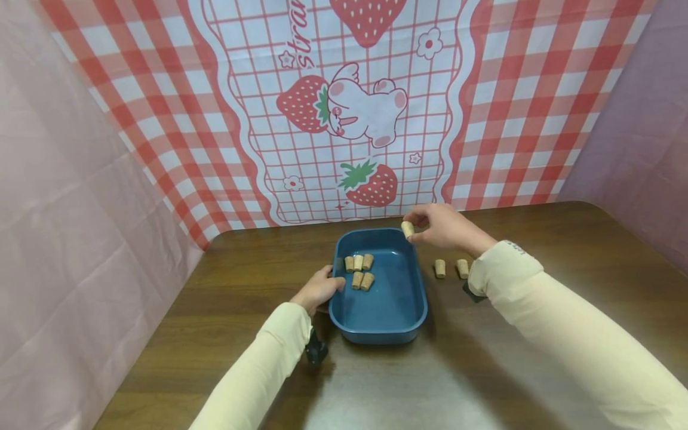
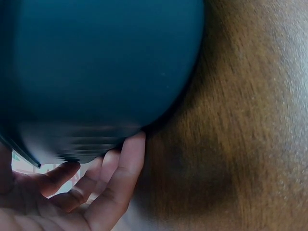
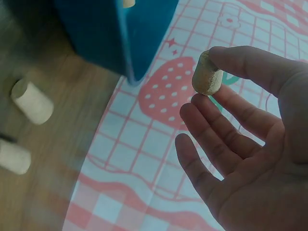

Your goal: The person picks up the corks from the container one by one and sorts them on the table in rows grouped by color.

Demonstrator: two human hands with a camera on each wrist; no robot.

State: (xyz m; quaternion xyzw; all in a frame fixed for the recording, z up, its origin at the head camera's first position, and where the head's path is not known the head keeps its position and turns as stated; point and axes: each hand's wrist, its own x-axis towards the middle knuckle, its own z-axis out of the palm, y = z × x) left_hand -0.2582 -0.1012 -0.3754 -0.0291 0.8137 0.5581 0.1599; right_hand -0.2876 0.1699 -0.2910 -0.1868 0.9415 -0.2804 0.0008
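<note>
A deep blue tray [image 1: 395, 304] stands on the table, with several tapered corks [image 1: 358, 263] upright toward its left side. My left hand [image 1: 319, 289] grips the tray's left rim, thumb over the edge; in the left wrist view its fingers [image 2: 130, 154] lie against the outer wall. Above the tray's far right corner, my right hand [image 1: 443, 227] pinches one cork [image 3: 208, 74] between thumb and fingertips, the other fingers spread apart. Two more corks stand on the table right of the tray, a nearer-to-tray cork [image 1: 440, 269] and a cork [image 1: 462, 269] by the right sleeve.
The brown wooden table [image 1: 242, 358] extends around the tray. Behind it hangs a checked cloth with strawberry prints [image 1: 344, 179]. A pinkish cloth [image 1: 80, 209] hangs at the left and another cloth [image 1: 629, 167] at the right.
</note>
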